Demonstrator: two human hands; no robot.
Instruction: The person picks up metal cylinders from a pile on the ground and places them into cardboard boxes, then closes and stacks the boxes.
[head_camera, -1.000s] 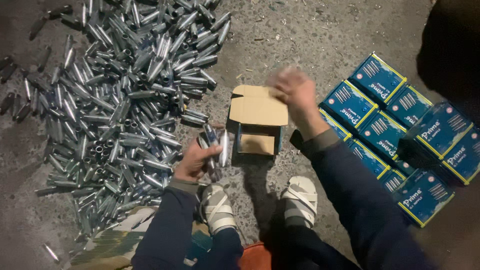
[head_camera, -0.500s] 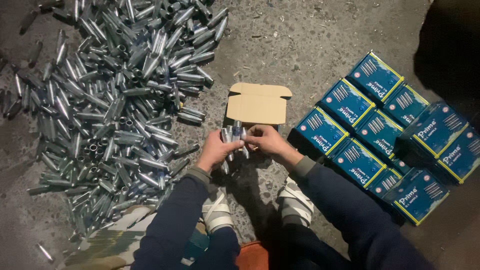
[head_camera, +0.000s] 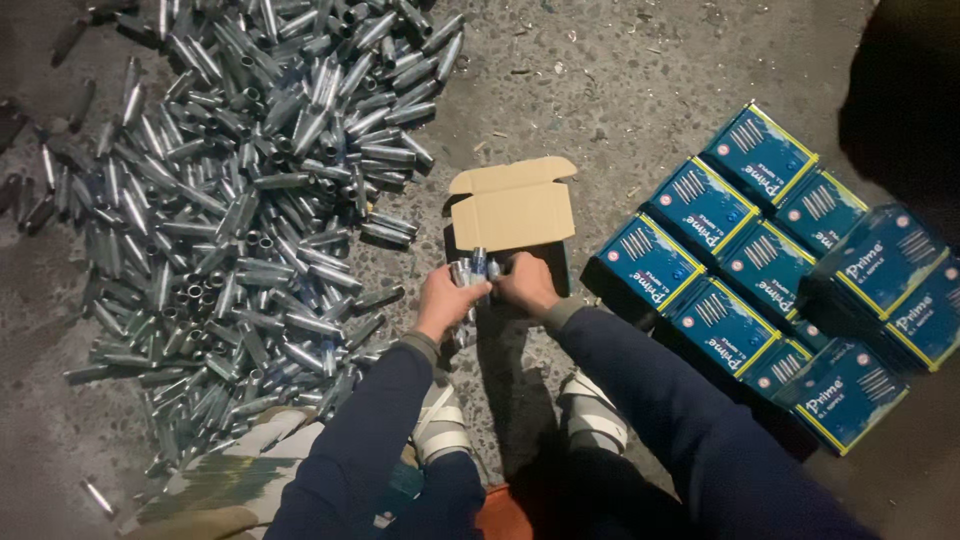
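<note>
Since half a second ago: both hands, which met just short of the cardboard box, now sit at its near edge with the bundle of tubes between them; the box flap stands as it did.
Landmark: small cardboard box, open, its brown flap folded back on the far side, standing on the concrete floor.
Left hand: at the box's near left corner, fingers curled around a bundle of short metal tubes, gripping them.
Right hand: at the box's near edge, just right of the bundle, fingers bent in against the tubes; how tightly it presses I cannot tell.
Bundle of tubes: upright between the two hands, its upper ends touching the box's near rim.
Loose tubes: a wide silver heap left of the box, spreading toward the far left.
Blue cartons: closed, with yellow edges, packed side by side right of the box.
Shoes: white-strapped, on the near side of the box, below the hands.
</note>
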